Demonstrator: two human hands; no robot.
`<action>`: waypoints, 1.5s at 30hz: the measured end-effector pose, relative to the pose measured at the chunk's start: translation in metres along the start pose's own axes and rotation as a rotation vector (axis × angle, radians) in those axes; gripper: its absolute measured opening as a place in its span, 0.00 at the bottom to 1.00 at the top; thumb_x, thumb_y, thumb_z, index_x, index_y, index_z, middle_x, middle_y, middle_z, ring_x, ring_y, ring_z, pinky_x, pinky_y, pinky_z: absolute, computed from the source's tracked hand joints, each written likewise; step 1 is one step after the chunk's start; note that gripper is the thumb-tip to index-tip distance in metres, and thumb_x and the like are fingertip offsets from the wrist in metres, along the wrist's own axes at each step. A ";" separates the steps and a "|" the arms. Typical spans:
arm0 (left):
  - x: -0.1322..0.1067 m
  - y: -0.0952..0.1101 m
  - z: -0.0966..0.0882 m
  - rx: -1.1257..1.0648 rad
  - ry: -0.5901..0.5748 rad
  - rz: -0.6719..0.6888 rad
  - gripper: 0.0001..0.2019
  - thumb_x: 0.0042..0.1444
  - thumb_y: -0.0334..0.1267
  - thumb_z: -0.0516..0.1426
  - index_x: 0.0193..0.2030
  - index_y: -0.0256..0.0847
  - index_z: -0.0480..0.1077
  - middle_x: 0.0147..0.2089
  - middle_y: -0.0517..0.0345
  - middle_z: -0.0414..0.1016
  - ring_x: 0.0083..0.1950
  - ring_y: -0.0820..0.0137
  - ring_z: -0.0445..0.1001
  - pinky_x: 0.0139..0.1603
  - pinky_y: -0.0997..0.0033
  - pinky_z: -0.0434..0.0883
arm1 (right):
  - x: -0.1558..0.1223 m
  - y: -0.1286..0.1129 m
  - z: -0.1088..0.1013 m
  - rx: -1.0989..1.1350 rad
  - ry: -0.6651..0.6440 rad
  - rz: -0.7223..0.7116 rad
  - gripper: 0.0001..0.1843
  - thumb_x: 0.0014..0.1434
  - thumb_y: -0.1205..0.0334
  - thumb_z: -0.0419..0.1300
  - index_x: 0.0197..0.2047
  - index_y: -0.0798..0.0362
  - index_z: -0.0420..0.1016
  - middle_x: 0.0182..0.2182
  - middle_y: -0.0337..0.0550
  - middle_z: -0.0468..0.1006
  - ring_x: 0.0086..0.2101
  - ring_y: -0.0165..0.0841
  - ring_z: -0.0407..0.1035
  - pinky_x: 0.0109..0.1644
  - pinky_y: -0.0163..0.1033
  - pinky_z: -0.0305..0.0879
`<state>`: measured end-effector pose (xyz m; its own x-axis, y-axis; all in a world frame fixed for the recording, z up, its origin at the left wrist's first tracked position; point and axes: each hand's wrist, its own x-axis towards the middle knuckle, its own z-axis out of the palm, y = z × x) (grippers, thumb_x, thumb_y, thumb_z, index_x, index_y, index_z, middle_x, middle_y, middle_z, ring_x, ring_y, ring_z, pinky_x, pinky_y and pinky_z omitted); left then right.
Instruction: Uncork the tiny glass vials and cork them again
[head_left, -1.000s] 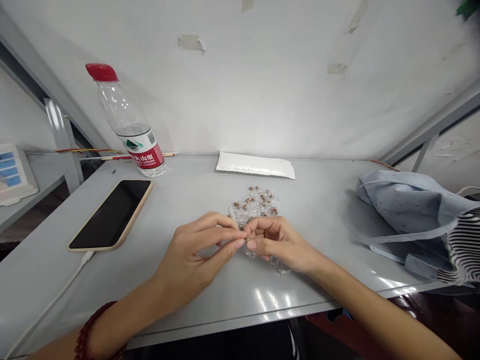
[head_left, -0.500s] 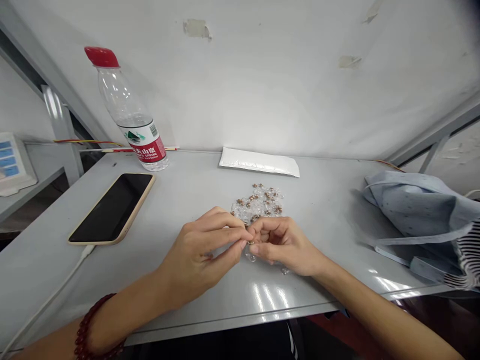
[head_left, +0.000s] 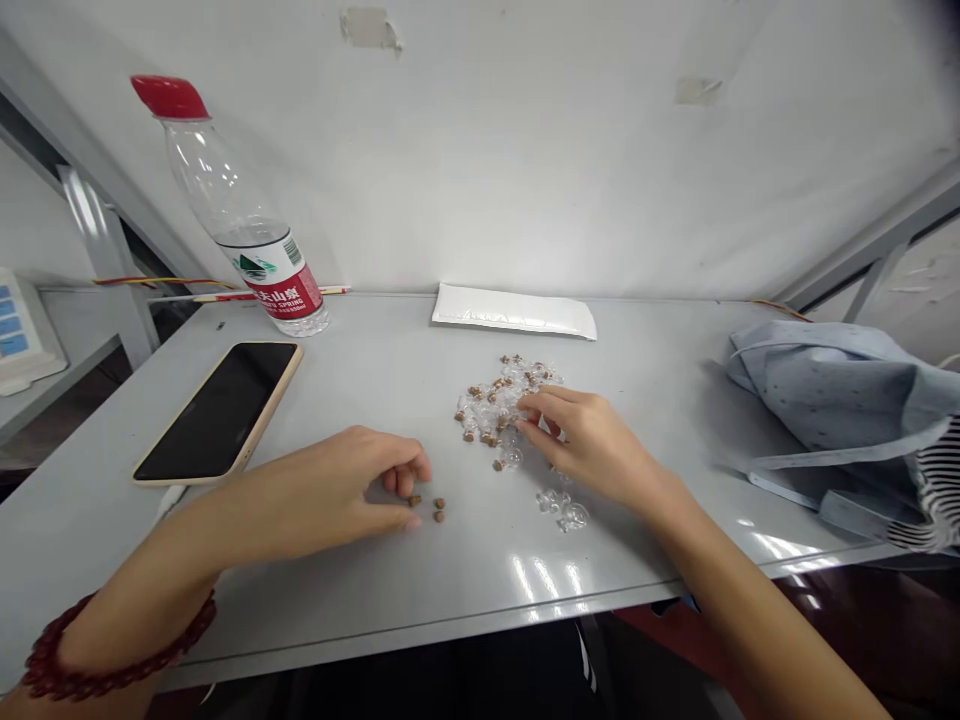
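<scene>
A heap of small transparent plastic pieces point(head_left: 499, 410) mixed with brown beads lies in the middle of the grey table point(head_left: 360, 375). My right hand point(head_left: 589, 440) rests at the heap's right side, its fingertips touching the pieces, with nothing visible in it. Just below it sit a few transparent pieces point(head_left: 562, 510), apart from the heap. My left hand point(head_left: 337, 490) lies on the table, fingers loosely curled and holding nothing visible. Several loose brown beads point(head_left: 431, 505) sit right by its fingertips. A dark red bead bracelet point(head_left: 112, 650) circles my left wrist.
A phone point(head_left: 217, 410) with a cable lies at the left, behind it a plastic water bottle point(head_left: 240, 230). A white packet point(head_left: 514, 312) lies against the wall. A blue cloth bag point(head_left: 832, 390) sits at the right. The table's front edge runs below my hands.
My hands have come apart from their pinch at the centre. The left moved left and down to the loose beads, which now show on the table. The right moved up onto the heap.
</scene>
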<state>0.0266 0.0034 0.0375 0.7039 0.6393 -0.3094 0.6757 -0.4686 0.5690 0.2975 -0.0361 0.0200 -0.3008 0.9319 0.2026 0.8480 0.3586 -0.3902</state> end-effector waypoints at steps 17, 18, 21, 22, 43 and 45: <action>0.010 0.010 0.005 -0.016 0.018 -0.026 0.07 0.54 0.35 0.52 0.29 0.44 0.71 0.28 0.65 0.73 0.29 0.73 0.69 0.29 0.76 0.65 | -0.017 0.007 -0.032 0.188 -0.507 -0.113 0.08 0.57 0.64 0.62 0.42 0.49 0.78 0.37 0.42 0.75 0.38 0.35 0.69 0.42 0.39 0.64; 0.011 0.010 0.004 -0.022 0.028 -0.027 0.07 0.55 0.36 0.52 0.29 0.44 0.70 0.28 0.65 0.73 0.29 0.73 0.69 0.29 0.76 0.65 | -0.017 0.006 -0.030 0.162 -0.504 -0.102 0.08 0.58 0.65 0.61 0.41 0.49 0.78 0.36 0.42 0.75 0.37 0.34 0.69 0.41 0.39 0.64; 0.011 0.011 0.001 -0.026 0.064 -0.027 0.06 0.55 0.36 0.53 0.29 0.44 0.70 0.28 0.65 0.73 0.30 0.73 0.70 0.30 0.76 0.65 | -0.016 0.003 -0.026 0.109 -0.469 -0.096 0.07 0.59 0.67 0.58 0.38 0.50 0.77 0.33 0.41 0.73 0.33 0.33 0.68 0.38 0.38 0.63; 0.011 0.010 0.001 -0.029 0.083 -0.029 0.06 0.55 0.36 0.53 0.30 0.44 0.70 0.29 0.65 0.74 0.31 0.73 0.70 0.31 0.77 0.66 | -0.016 0.003 -0.026 0.105 -0.454 -0.103 0.06 0.59 0.67 0.58 0.37 0.51 0.76 0.32 0.41 0.73 0.33 0.32 0.68 0.37 0.38 0.62; 0.012 0.044 0.033 -0.300 0.543 0.351 0.04 0.58 0.37 0.59 0.32 0.44 0.71 0.30 0.66 0.76 0.27 0.77 0.70 0.27 0.78 0.66 | -0.004 -0.024 0.004 1.372 -0.217 0.223 0.06 0.56 0.64 0.64 0.35 0.56 0.72 0.25 0.38 0.76 0.25 0.28 0.74 0.27 0.31 0.69; 0.012 0.044 0.033 -0.294 0.529 0.371 0.04 0.58 0.37 0.59 0.31 0.44 0.71 0.30 0.66 0.76 0.28 0.77 0.70 0.28 0.79 0.67 | -0.004 -0.024 0.007 1.401 -0.254 0.216 0.06 0.56 0.64 0.64 0.35 0.56 0.72 0.25 0.38 0.77 0.25 0.27 0.74 0.27 0.31 0.69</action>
<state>0.0720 -0.0292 0.0337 0.6252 0.7145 0.3140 0.2725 -0.5768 0.7701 0.2752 -0.0482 0.0226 -0.4188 0.9048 -0.0771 -0.1879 -0.1695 -0.9675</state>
